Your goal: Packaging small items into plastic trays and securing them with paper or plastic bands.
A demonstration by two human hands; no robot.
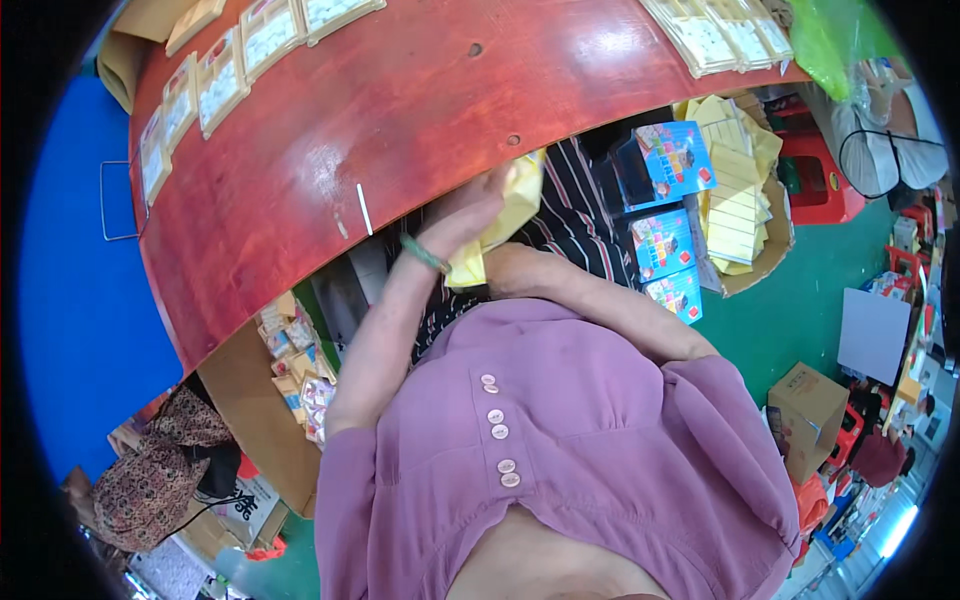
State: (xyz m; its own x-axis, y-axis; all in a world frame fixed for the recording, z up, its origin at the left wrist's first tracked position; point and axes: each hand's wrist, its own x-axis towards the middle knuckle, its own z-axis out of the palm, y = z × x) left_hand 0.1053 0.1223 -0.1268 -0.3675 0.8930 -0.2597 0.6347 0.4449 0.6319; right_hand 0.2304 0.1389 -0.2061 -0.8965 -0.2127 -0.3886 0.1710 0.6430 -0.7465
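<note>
Over my lap, just below the table edge, is a yellow folded card piece (517, 205). My left hand (478, 208), with a green bangle on its wrist, closes on it from the left; the table edge comes close above the fingers. My right hand (512, 268) is against the lower part of the card piece, and its fingers are hidden there.
The red table (400, 120) curves across in front, with flat trays of white pieces (222, 85) along its far side. To the right, blue printed boxes (676, 160) stand by a carton of yellow card pieces (735, 200). An open carton (250, 400) of small packs lies at left.
</note>
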